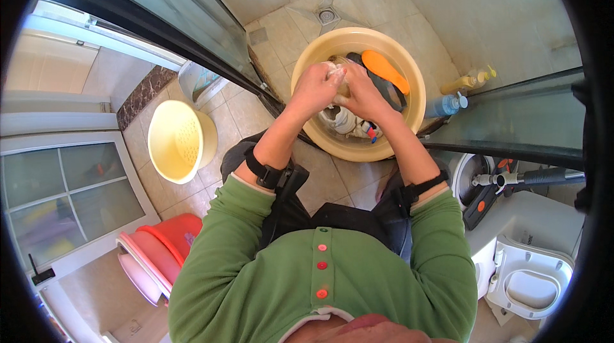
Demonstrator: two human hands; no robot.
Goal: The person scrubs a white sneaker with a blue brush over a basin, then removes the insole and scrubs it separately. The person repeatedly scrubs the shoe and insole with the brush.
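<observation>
Both hands meet over a pale yellow plastic basin (416, 88). My left hand (312, 87) has white suds about its bent fingertips; whether it grips anything is hidden. My right hand (363, 91) curls around a pale yellowish object (343, 87), mostly covered by the fingers and too unclear to name. Below the hands, a white laced shoe (346, 121) lies in the basin. A small red-and-blue item (371, 134) rests against it. To the right of the hands are an orange insole (383, 69) and a dark grey sole-shaped piece (381, 88), partly under the orange one.
A floor drain (327, 16) lies beyond the basin. Pump bottles, one blue (443, 105) and one yellow (458, 85), stand right. Glass door panels (518, 117) flank the opening. A yellow bucket (177, 144), red and pink basins (165, 237) and a toilet (530, 278) are nearby.
</observation>
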